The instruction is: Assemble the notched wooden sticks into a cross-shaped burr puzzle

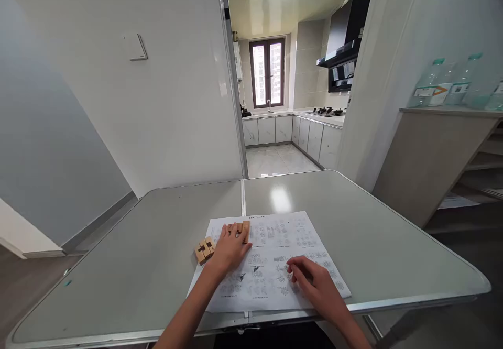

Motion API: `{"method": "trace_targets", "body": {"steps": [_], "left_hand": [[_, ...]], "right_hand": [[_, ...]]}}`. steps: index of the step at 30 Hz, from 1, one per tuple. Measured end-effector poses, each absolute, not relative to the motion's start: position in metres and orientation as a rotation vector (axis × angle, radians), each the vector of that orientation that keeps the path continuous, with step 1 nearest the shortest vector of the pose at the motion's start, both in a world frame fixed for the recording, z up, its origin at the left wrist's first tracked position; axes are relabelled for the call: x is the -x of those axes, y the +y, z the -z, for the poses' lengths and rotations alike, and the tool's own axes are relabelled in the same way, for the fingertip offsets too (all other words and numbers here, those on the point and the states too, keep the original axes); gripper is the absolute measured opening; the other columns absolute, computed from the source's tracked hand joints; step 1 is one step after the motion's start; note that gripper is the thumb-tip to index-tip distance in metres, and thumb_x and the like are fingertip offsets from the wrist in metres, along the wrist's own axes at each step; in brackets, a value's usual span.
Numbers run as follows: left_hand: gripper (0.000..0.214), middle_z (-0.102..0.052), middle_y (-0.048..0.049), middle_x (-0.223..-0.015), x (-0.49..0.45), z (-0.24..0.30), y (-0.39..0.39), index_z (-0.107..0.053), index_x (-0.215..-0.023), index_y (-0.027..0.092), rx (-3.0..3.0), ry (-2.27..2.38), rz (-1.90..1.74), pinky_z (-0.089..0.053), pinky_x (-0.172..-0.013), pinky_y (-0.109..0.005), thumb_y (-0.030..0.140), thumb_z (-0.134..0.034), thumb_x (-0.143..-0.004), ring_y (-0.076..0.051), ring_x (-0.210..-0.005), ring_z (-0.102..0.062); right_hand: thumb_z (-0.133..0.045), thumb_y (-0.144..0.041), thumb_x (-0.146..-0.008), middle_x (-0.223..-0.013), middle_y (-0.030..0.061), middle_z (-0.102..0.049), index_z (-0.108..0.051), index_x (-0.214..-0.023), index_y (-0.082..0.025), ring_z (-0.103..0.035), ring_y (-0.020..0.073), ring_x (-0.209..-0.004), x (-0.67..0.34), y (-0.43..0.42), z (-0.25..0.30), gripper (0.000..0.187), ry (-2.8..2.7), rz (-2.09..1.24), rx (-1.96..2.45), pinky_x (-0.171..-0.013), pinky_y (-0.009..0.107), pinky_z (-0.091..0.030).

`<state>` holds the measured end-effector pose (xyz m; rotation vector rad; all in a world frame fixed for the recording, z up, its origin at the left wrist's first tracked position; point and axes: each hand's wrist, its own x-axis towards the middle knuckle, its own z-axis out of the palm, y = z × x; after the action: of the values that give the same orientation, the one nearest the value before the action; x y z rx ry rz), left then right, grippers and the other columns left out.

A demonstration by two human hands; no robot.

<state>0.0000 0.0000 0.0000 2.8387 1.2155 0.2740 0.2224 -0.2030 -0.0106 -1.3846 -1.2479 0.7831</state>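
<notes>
My left hand [230, 249] lies over light wooden puzzle blocks [245, 226] on a printed sheet, its fingers spread and stretched across them. The hand partly hides these notched blocks. Just left of that hand, a second group of wooden blocks [203, 251] sits together at the sheet's left edge. My right hand [312, 282] hovers over or rests on the right part of the sheet [271, 299], fingers curled in toward the thumb. No object shows in it. Small diagrams and lines of text cover the paper.
A grey folding table [365, 233] with a metal rim and a centre seam bears the sheet. At right stands a wooden cabinet [424, 150] with plastic bottles [459, 84] on top. Beyond the table, a doorway opens onto a kitchen counter [271, 129].
</notes>
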Motion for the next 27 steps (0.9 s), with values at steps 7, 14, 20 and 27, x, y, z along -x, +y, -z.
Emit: {"method": "trace_targets", "body": {"steps": [7,14,20,27], "left_hand": [[0.054,-0.051,-0.0068,-0.156,-0.025,-0.012,-0.050,-0.039,-0.156,0.035,-2.925,0.641,-0.375,-0.033,-0.123,-0.053,0.039,-0.047,-0.103,-0.030,-0.150,-0.040],[0.050,-0.049,-0.0051,-0.159,-0.038,-0.040,-0.089,-0.042,-0.155,0.036,-2.878,0.409,-0.365,-0.042,-0.120,-0.049,0.040,-0.048,-0.105,-0.028,-0.148,-0.045],[0.043,-0.061,-0.0105,-0.141,-0.032,-0.020,-0.087,-0.050,-0.147,0.028,-2.736,0.833,-0.612,-0.052,-0.105,-0.049,0.033,-0.051,-0.104,-0.029,-0.125,-0.061],[0.023,-0.065,-0.0095,-0.115,-0.028,-0.004,-0.088,-0.060,-0.122,0.021,-2.643,1.068,-0.771,-0.051,-0.092,-0.047,0.025,-0.052,-0.101,-0.029,-0.106,-0.060]], "right_hand": [[-0.052,-0.056,-0.101,-0.090,0.0062,-0.076,-0.070,-0.104,-0.022,-0.071,0.0224,-0.077,-0.225,-0.202,0.013,0.039,-1.281,-0.788,1.409,-0.070,0.031,-0.054],[-0.050,-0.052,-0.102,-0.096,0.0070,-0.075,-0.070,-0.104,-0.023,-0.070,0.0235,-0.084,-0.226,-0.201,0.013,0.035,-1.295,-0.695,1.420,-0.077,0.033,-0.054],[-0.061,-0.039,-0.095,-0.125,0.0088,-0.064,-0.066,-0.119,-0.026,-0.061,0.0285,-0.120,-0.226,-0.196,0.021,0.028,-1.301,-0.397,1.514,-0.103,0.042,-0.051],[-0.068,-0.038,-0.091,-0.140,0.0081,-0.057,-0.057,-0.137,-0.029,-0.051,0.0307,-0.135,-0.219,-0.194,0.028,0.049,-1.453,-0.307,1.655,-0.115,0.047,-0.045]]}}
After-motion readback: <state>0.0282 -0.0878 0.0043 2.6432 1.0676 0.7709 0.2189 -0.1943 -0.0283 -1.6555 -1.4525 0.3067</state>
